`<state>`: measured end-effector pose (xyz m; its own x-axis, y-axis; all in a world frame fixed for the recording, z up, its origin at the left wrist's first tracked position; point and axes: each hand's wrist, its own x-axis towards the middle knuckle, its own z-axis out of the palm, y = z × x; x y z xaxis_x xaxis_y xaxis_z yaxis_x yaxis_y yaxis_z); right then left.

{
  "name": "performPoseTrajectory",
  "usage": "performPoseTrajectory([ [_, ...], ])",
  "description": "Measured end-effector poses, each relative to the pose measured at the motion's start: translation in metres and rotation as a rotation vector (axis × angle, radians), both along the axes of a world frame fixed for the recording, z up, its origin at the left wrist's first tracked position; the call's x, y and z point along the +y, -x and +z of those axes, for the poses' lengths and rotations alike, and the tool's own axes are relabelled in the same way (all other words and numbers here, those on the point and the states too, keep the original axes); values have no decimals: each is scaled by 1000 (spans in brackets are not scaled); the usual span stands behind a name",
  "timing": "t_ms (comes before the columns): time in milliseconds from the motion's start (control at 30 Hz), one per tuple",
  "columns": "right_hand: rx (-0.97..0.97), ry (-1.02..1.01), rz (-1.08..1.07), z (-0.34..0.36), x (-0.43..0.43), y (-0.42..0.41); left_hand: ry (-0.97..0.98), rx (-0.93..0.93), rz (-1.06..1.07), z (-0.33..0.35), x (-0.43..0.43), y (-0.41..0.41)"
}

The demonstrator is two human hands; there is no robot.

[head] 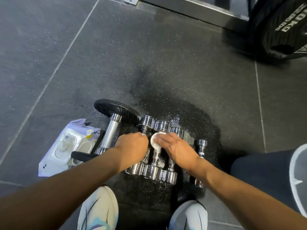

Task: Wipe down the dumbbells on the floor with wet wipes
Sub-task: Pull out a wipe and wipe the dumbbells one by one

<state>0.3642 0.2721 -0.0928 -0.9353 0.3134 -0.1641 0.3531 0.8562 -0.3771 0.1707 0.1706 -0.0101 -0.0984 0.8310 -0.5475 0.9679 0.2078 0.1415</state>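
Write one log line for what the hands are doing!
action: wiping | left hand: grips leftmost chrome dumbbell | right hand: presses wet wipe on middle chrome dumbbell handle | wipe pack: on floor

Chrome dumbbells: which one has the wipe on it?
Middle dumbbell of the packed three: right hand presses the white wipe on its handle.

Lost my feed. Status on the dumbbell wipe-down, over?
Left hand grips leftmost chrome dumbbell. Right hand presses wipe on middle dumbbell. Nothing blocking.
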Motion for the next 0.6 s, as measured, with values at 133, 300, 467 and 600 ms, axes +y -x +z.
performPoseTrajectory([
  [133,46,19,16,0,-24,-9,26,-30,24,0,3,4],
  [300,20,106,194,4,-25,-17,48,-106,112,-3,8,14],
  [467,94,60,-98,7,-5,6,52,-126,127,-5,6,10],
  [600,58,116,77,12,-31,-14,35,-160,123,-9,3,16],
])
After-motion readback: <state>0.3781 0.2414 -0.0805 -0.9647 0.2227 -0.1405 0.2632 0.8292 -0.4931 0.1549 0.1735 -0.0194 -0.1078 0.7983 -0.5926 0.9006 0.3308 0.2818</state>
